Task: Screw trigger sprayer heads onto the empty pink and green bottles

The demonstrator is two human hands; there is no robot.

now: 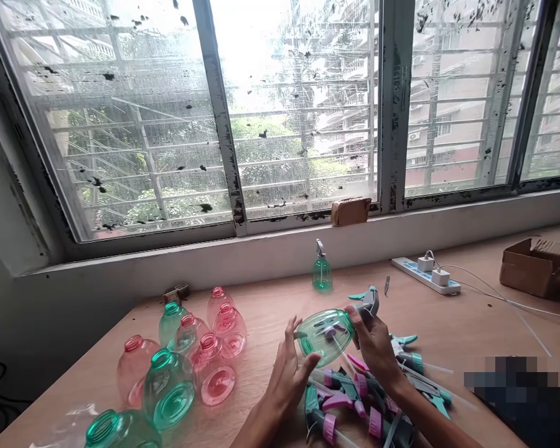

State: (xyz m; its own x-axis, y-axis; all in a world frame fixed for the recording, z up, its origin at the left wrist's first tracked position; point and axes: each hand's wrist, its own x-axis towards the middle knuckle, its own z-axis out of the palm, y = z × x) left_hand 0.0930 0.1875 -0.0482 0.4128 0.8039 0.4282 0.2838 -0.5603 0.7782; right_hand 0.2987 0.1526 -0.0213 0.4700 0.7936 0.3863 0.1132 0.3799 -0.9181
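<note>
A clear green spray bottle is held tilted on its side above the table, between both hands. My left hand grips it round the base end, fingers on the far side and thumb near me. At the neck, my right hand is closed round the collar of the grey and teal spray head, which sits on the bottle's mouth. Below the hands lies a pile of loose spray heads in pink, teal and grey, with thin dip tubes. The collar's threads are hidden by my right fingers.
Several open pink bottles and green bottles stand at the left. A green bottle with a spray head stands near the wall. At right are a power strip, a cardboard box and a dark pixelated patch.
</note>
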